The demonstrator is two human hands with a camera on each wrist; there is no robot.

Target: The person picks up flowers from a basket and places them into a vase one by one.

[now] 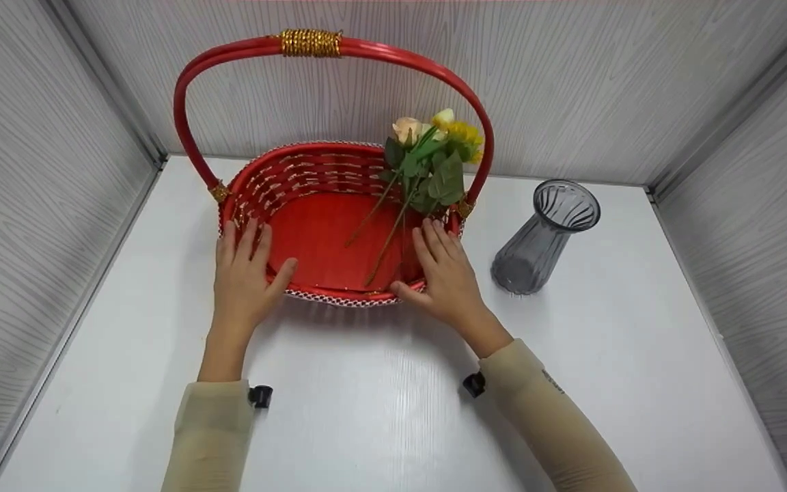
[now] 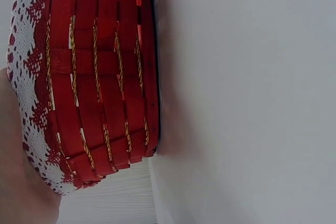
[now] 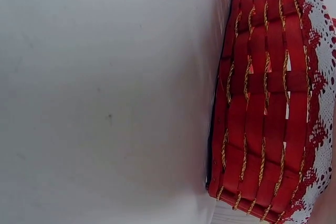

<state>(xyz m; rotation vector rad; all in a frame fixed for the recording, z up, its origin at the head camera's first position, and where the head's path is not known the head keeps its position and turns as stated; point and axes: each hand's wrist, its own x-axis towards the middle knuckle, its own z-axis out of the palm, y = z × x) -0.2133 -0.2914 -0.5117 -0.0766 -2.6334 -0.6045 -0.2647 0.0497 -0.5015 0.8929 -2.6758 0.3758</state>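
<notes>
A red woven basket (image 1: pixel 339 239) with a tall arched handle (image 1: pixel 400 55) stands on the white table. My left hand (image 1: pixel 243 283) rests on its front left rim, fingers straight and spread. On the front right rim lies my right hand (image 1: pixel 445 277), fingers also extended, close to the flower stems. A small bunch of artificial-looking flowers (image 1: pixel 427 157), peach, white and yellow with green leaves, leans inside the basket's right side. Both wrist views show the basket's woven wall (image 2: pixel 100 87) and lace trim (image 3: pixel 320 98); the fingers are mostly out of sight there.
A grey ribbed glass vase (image 1: pixel 537 246) is on the table right of the basket, apart from it. Wood-grain panels (image 1: pixel 571 82) enclose the white table (image 1: pixel 366 410) at the back and both sides.
</notes>
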